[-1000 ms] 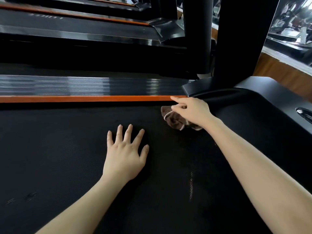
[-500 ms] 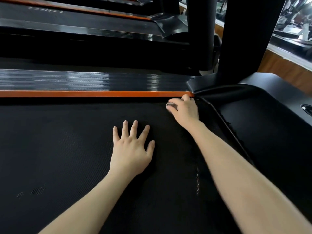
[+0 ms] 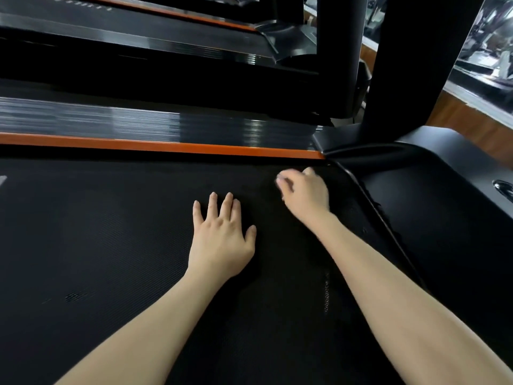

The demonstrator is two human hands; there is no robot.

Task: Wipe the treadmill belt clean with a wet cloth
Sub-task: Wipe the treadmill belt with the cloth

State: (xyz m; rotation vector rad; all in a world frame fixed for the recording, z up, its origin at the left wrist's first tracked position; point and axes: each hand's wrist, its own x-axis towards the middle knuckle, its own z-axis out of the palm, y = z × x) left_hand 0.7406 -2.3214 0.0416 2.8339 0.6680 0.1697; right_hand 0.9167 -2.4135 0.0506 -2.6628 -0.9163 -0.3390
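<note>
Left hand (image 3: 222,240) is flat on the treadmill belt (image 3: 97,245), fingers spread, gripping nothing. Right hand (image 3: 304,194) is curled up near the orange side rail (image 3: 155,145), but it's blurry, so I can't tell whether the cloth is bunched underneath; none shows.

Both forearms (image 3: 402,295) bare, sleeveless; hands (image 3: 222,240) ungloved, no jewellery.

Black textured treadmill belt (image 3: 111,245), flat beside orange side rail; cloth hidden under curled hand.
</note>
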